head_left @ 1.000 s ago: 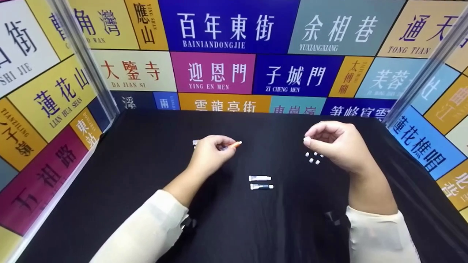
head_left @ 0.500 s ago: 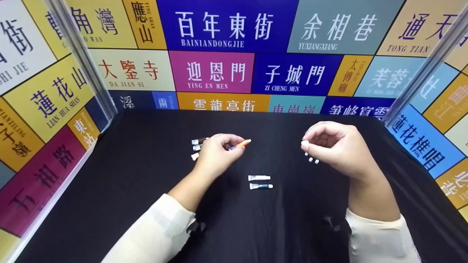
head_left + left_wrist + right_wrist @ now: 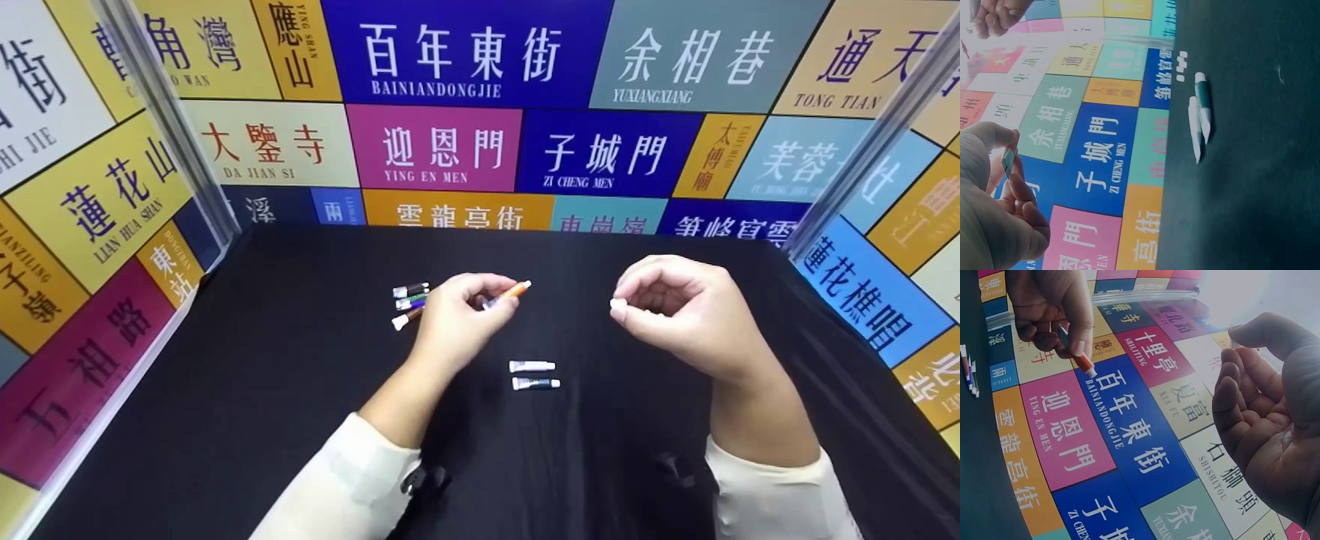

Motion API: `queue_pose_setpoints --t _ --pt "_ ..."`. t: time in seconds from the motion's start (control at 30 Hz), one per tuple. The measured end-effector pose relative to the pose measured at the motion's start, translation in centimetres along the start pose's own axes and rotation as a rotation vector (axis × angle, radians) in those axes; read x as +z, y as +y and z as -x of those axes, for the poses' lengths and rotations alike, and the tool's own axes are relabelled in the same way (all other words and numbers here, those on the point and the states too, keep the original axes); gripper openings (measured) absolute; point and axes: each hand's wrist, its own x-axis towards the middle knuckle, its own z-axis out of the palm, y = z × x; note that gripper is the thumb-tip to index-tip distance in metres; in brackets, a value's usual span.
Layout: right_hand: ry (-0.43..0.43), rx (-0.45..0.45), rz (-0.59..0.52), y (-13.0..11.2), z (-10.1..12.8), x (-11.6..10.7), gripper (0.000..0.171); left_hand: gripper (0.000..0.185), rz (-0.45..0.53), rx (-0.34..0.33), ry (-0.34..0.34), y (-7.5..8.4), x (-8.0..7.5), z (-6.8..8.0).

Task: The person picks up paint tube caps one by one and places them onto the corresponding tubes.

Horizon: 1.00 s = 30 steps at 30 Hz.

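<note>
A black-covered bench point(image 3: 247, 390) fills the lower field, enclosed at the back and both sides by a wall of coloured street-name panels point(image 3: 442, 146). Landmark for all positions: the pair of small white tubes point(image 3: 534, 374) lying side by side near the bench centre, one plain white, the other with a dark teal band; the left wrist view shows them parallel and just touching point(image 3: 1199, 115). Left hand point(image 3: 457, 319), in a cream sleeve, is raised up and left of the pair; its grip is clenched on an orange paint tube point(image 3: 507, 294), pinched between thumb and fingers with the white-capped tip pointing up and right, toward the other hand. The right wrist view confirms this pinch, the orange end and white tip projecting below the fingers point(image 3: 1078, 354). Right hand point(image 3: 679, 311) is raised up and right of the pair, its fingers curled inward; a small white cap point(image 3: 618, 304) shows at its fingertips, apparently pinched there. A cluster of three further tubes point(image 3: 409, 304), with black, green and brown bodies, lies on the bench far left of the pair, just beyond the left hand. A group of loose white caps point(image 3: 1181, 62) lies on the bench beyond the pair, seen only in the left wrist view.
</note>
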Motion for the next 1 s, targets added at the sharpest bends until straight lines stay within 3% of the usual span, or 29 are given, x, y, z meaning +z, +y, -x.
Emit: queue_pose_setpoints --t 0.4,0.6,1.0 --pt "0.070 0.045 0.101 -0.2 -0.1 0.7 0.017 0.018 0.004 0.098 0.015 1.0 0.2 1.3" --pt "0.114 0.039 0.100 0.2 -0.2 1.0 0.015 0.018 -0.001 0.135 0.004 1.5 0.3 1.7" --pt "0.104 0.002 0.259 0.7 -0.5 1.1 0.019 0.017 0.011 0.185 -0.006 2.3 0.2 2.3"
